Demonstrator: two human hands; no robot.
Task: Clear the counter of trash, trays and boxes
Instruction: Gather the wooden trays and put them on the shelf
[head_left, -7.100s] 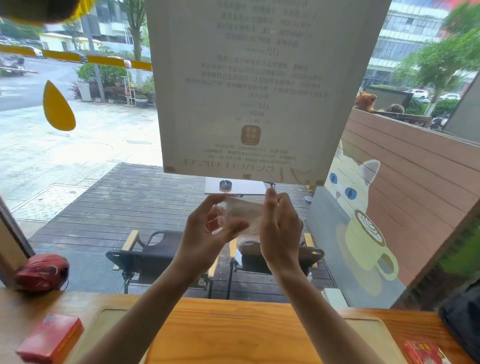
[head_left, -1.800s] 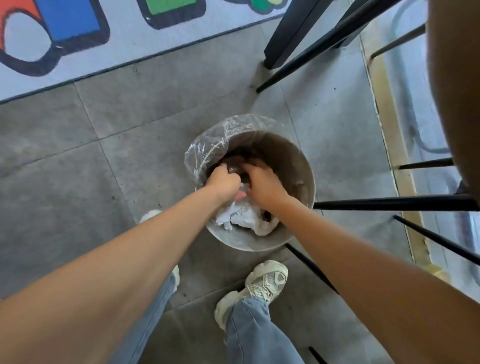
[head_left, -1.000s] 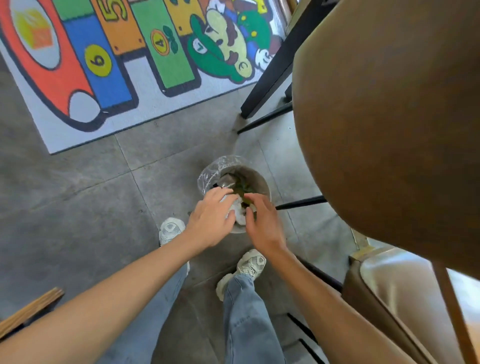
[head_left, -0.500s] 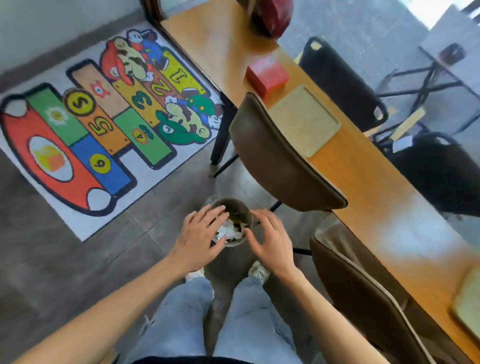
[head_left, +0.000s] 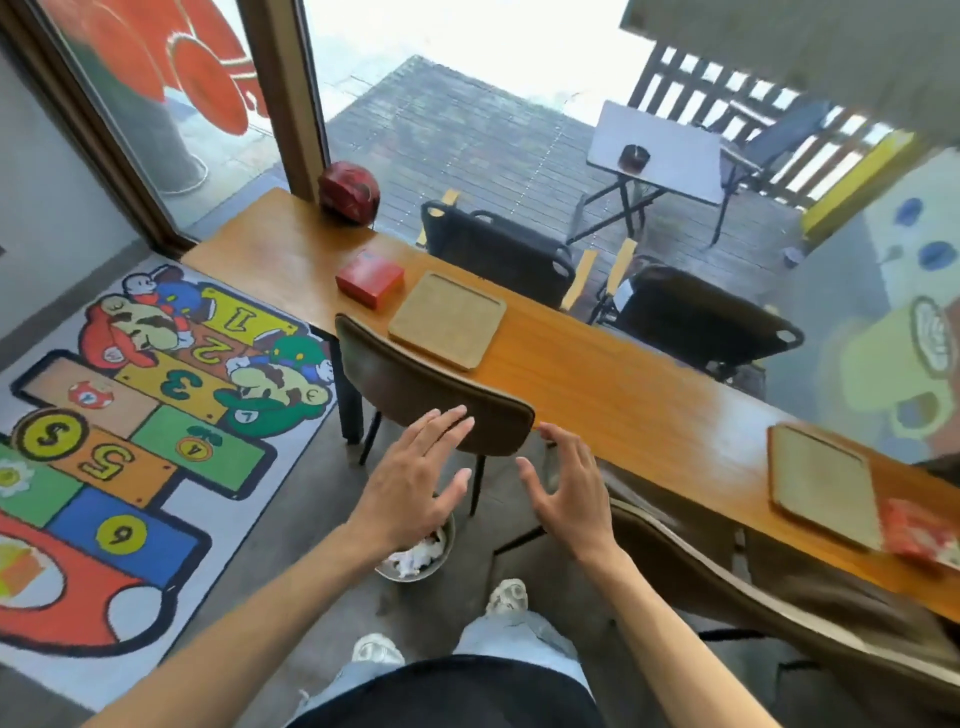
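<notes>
Hovering with fingers spread and nothing held, the left hand (head_left: 415, 478) and the right hand (head_left: 569, 493) hung side by side above the floor, palms down, in front of a brown chair (head_left: 426, 395) pushed up to the counter (head_left: 613, 384). Below the left hand, at about 6 o'clock from it, a small bin (head_left: 421, 558) stood on the grey floor with crumpled white paper (head_left: 413, 556) inside, partly hidden by the wrist. On the counter, at 12 o'clock from the hands, a tan tray (head_left: 447, 327) lay flat, and a red box (head_left: 370, 278) sat just beside it at its 10 o'clock. Farther along at 11 o'clock, a red helmet (head_left: 349, 192) rested near the window end of the counter. Toward 3 o'clock, a second tan tray (head_left: 826, 483) lay near the counter's front edge, with a blurred red packet (head_left: 914, 530) touching or overlapping its right end. A colourful numbered mat (head_left: 130, 415) covered the floor at 9 o'clock. A second brown chair (head_left: 779, 597) stood at 4 o'clock.
</notes>
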